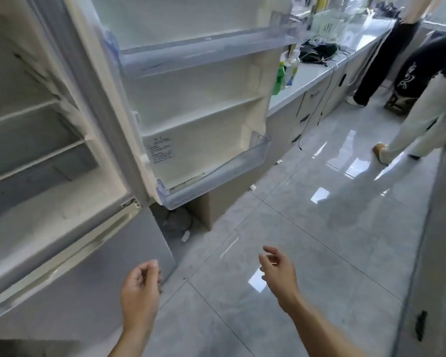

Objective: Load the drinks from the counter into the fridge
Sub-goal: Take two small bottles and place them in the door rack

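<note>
Head view: fridge [62, 176] door [191, 104] swung wide beside counter [317, 70]; upright drinks [287, 70] there; left hand [141, 287], right hand [278, 273] loosely curled, holding nothing, over bare floor [307, 240].

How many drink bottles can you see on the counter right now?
2: a green bottle and a white-and-blue bottle, side by side at the counter's near end. The fridge door may hide others.

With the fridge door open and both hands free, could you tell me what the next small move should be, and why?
Probably reach the right hand toward the bottles on the counter: both hands hold nothing, the left hand too, and the fridge door shelves look empty.
</note>
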